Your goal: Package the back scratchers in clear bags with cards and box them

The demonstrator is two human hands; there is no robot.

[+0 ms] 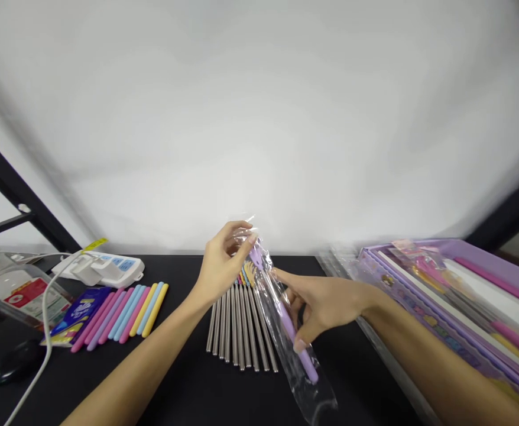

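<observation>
A purple back scratcher [287,319] with a metal shaft lies slanted inside a clear plastic sleeve [301,387]. At its upper end, my left hand [224,255] is closed, pinching the sleeve beside the purple head. My right hand [326,305] grips the purple handle through the plastic, thumb and fingers curled round it. Beneath and to the left, several metal rods [242,331] are fanned out on the black table. Small coloured tips and a yellow claw-like piece [250,273] show at their top, partly hidden by my left hand and the sleeve.
Pink, purple, blue and yellow handles [129,310] lie in a row at left, beside a blue packet [80,310], power strip [113,269], cable [44,313], plastic container [24,296] and black mouse [19,361]. A purple box [472,251] with packaged pieces stands right, near clear sleeves [339,263].
</observation>
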